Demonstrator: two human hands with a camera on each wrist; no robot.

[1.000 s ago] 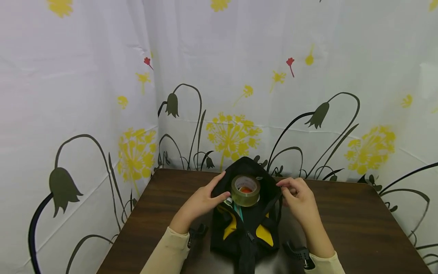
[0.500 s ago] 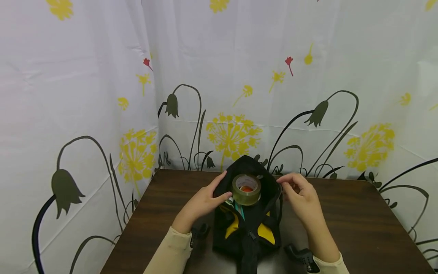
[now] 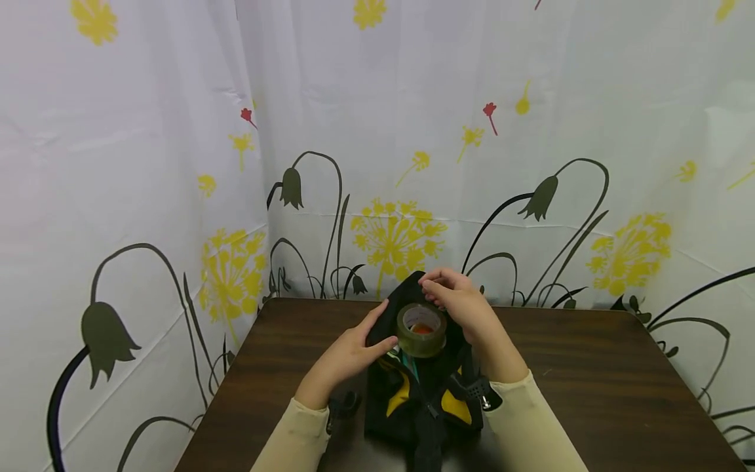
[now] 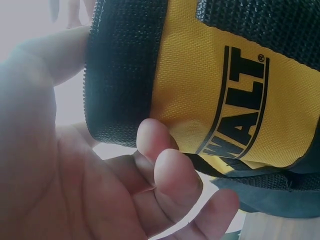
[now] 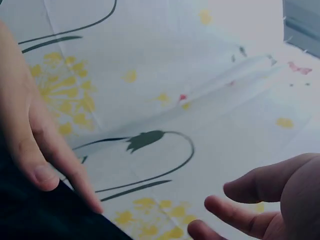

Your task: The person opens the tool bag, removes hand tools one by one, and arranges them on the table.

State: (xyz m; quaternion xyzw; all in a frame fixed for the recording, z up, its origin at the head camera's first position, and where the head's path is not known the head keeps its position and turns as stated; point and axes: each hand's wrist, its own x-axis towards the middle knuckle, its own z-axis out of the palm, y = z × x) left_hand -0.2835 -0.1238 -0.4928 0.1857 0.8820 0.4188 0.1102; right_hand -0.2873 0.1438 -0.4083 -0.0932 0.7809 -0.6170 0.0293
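Observation:
A black and yellow tool bag (image 3: 382,413) stands on the table with its zipped top spread apart. My left hand (image 3: 342,359) grips its left rim, thumb on the inner side and fingers outside. The left wrist view shows these fingers (image 4: 175,182) curled against the yellow cloth, which bears black lettering. A roll of clear packing tape (image 3: 420,346) sits in the bag's mouth, with something orange seen through its core. My right hand (image 3: 466,308) is above the far right rim; its loosely bent fingers (image 5: 250,187) hold nothing in the right wrist view.
The dark wooden table (image 3: 590,387) reaches out on both sides of the bag. Behind it hangs a white curtain (image 3: 377,98) printed with flowers. A teal item (image 3: 408,366) shows inside the bag beside the tape. Black straps sit on both wrists.
My right hand has left the bag's right rim and moved left and up over its far corner. The left hand keeps its grip on the left rim. The tape stays in the bag.

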